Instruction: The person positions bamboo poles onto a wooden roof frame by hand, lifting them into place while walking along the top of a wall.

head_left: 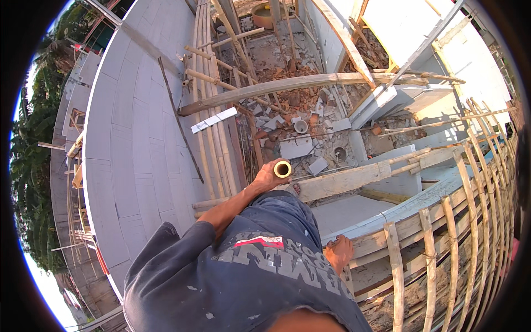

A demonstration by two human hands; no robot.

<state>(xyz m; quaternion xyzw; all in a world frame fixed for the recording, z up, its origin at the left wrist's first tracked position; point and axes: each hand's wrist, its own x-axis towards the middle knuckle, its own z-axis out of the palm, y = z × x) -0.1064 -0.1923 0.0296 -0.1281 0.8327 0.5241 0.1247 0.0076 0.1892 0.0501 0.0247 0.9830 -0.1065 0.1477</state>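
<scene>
My left hand [266,176] is closed around a bamboo pole [276,169], whose round hollow end points up at me. The rest of its length is hidden under the hand. At my right side, my right hand [338,254] rests with bent fingers on the end of a wooden plank [368,243] beside the bamboo railing. One foot [296,189] shows in front of me, close to a long wooden board [343,182]. A white block strip [214,120] lies across several bamboo poles [221,146] ahead on the left.
A pale block wall [133,138] rises on the left. Far below, broken blocks and rubble [296,99] cover the ground, with a grey bucket [301,126] among them. A curved timber beam [276,88] crosses ahead. Upright bamboo slats [428,260] line the right side.
</scene>
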